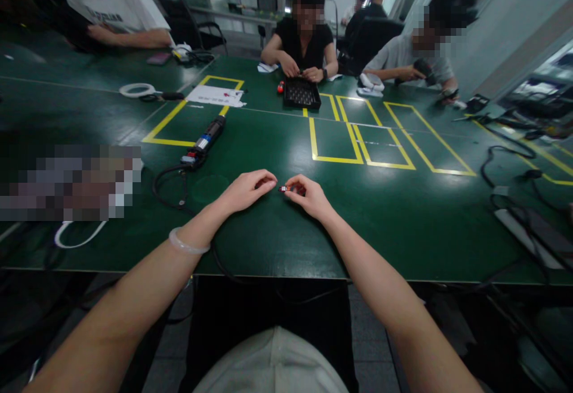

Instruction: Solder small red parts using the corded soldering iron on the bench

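Observation:
My right hand (308, 195) is closed on a small red-and-black part (283, 189) that has a pale spot near its tip. The part pokes out leftward between thumb and fingers, and most of it is covered by the hand. Just to the left, my left hand (250, 190) is curled, its thumb and fingertips drawn together. Whatever lies inside those fingers, if anything, is hidden. A narrow gap separates the two hands, which are low over the green table (277, 238).
A black cylindrical device (203, 142) with a cable lies beyond my left hand. Yellow tape outlines (338, 159) mark the table. Across it, a person handles something over a black tray (302, 94). Cables (487, 172) and a grey flat device (532, 238) lie at right.

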Available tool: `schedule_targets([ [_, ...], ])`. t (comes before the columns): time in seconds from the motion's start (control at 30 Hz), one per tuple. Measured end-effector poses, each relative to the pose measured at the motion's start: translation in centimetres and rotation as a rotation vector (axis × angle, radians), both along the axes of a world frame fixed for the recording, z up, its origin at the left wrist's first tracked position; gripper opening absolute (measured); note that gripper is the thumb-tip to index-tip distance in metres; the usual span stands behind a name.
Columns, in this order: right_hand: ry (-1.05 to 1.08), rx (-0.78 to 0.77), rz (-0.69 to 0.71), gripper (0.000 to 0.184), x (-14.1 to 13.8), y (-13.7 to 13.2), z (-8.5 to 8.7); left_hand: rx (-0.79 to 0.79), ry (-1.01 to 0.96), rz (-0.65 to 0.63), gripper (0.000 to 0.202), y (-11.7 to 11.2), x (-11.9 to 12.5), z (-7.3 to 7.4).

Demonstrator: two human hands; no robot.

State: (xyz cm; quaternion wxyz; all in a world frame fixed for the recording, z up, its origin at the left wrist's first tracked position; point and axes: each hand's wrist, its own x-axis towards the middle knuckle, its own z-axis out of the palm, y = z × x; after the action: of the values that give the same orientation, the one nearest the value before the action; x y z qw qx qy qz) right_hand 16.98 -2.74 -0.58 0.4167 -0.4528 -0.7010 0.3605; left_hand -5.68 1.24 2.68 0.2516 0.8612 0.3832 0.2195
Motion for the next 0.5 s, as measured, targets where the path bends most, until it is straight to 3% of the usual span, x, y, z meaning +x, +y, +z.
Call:
schedule_targets([
  [0.1,-0.007,-0.009,-0.022,0.021,0.2,0.0,0.0,0.154,0.053,0.189,0.04,1.5,-2.3,0.4],
  [0.2,-0.003,-0.01,-0.027,0.021,0.2,0.0,0.0,0.308,0.188,0.535,0.041,3.0,-5.8,0.8],
  [0.3,0.001,-0.019,-0.018,0.021,0.2,0.0,0.1,0.294,0.314,0.875,0.049,3.7,-9.5,0.9],
  [0.37,-0.003,-0.027,-0.015,0.021,0.1,0.0,0.1,0.23,0.354,0.97,0.058,3.9,-11.5,0.7],
  [0.5,-0.01,-0.028,-0.023,0.022,0.1,-0.1,0.3,0.115,0.359,0.996,0.073,4.2,-13.1,0.1],
])
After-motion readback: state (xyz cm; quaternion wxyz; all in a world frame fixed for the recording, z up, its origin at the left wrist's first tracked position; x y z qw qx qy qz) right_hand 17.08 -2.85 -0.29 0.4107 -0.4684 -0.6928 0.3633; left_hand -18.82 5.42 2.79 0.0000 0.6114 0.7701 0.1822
